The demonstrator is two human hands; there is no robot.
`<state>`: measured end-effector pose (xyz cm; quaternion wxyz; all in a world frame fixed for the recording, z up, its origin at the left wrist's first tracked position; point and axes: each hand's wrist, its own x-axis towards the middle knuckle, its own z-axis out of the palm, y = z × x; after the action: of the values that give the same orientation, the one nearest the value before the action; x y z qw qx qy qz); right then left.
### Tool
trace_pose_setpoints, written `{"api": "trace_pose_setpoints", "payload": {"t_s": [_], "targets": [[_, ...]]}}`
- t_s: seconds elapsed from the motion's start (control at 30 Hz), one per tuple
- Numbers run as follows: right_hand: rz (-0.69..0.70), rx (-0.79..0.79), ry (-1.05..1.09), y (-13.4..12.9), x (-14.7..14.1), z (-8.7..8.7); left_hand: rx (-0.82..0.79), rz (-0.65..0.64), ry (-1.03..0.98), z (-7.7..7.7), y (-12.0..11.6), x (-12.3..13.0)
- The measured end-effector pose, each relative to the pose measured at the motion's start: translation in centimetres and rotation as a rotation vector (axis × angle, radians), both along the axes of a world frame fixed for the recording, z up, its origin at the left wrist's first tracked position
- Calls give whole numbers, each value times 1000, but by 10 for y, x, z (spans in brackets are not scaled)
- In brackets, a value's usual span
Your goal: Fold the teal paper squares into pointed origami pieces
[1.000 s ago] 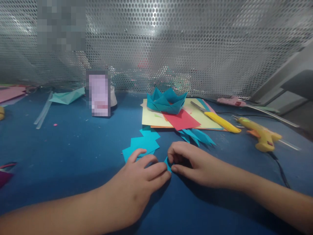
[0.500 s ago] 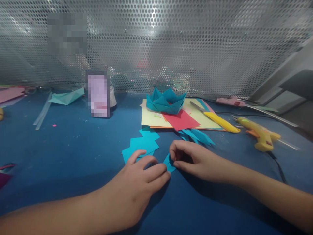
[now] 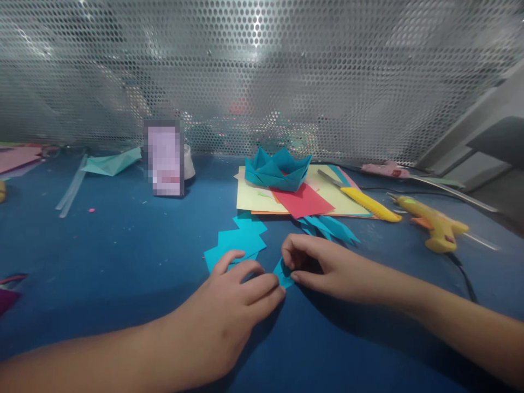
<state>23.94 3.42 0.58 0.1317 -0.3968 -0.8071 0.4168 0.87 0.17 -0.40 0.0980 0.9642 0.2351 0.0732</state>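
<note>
A small folded piece of blue paper (image 3: 282, 272) lies on the table between my hands. My right hand (image 3: 323, 267) pinches its right side between thumb and forefinger, with the other fingers curled in. From the left, my left hand (image 3: 241, 300) presses its curled fingertips on the near edge of the same piece. Under and beyond my left fingers are loose blue paper squares (image 3: 241, 240), partly covered by the hand. Several folded blue paper pieces (image 3: 329, 226) sit just past my right hand.
Behind the hands, a blue folded-paper bowl (image 3: 278, 170) and a red sheet (image 3: 303, 201) rest on stacked coloured paper (image 3: 262, 204). A yellow utility knife (image 3: 370, 204) and yellow glue gun (image 3: 438, 221) with a cord lie right. A blurred-out phone (image 3: 166, 158) stands left.
My right hand has shifted very slightly, its curled forefinger a little further left over the folded piece. My left hand holds its place.
</note>
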Motion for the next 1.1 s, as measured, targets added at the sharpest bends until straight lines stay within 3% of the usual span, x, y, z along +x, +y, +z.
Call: {"api": "trace_pose_setpoints", "payload": {"t_s": [0.9,1.1], "targets": [[4,-87,72,0,0,2,38,4,-12,-1,-1,-1],[-7,30,-20,-3,-5,2,38,1,-5,-1,-1,-1]]}}
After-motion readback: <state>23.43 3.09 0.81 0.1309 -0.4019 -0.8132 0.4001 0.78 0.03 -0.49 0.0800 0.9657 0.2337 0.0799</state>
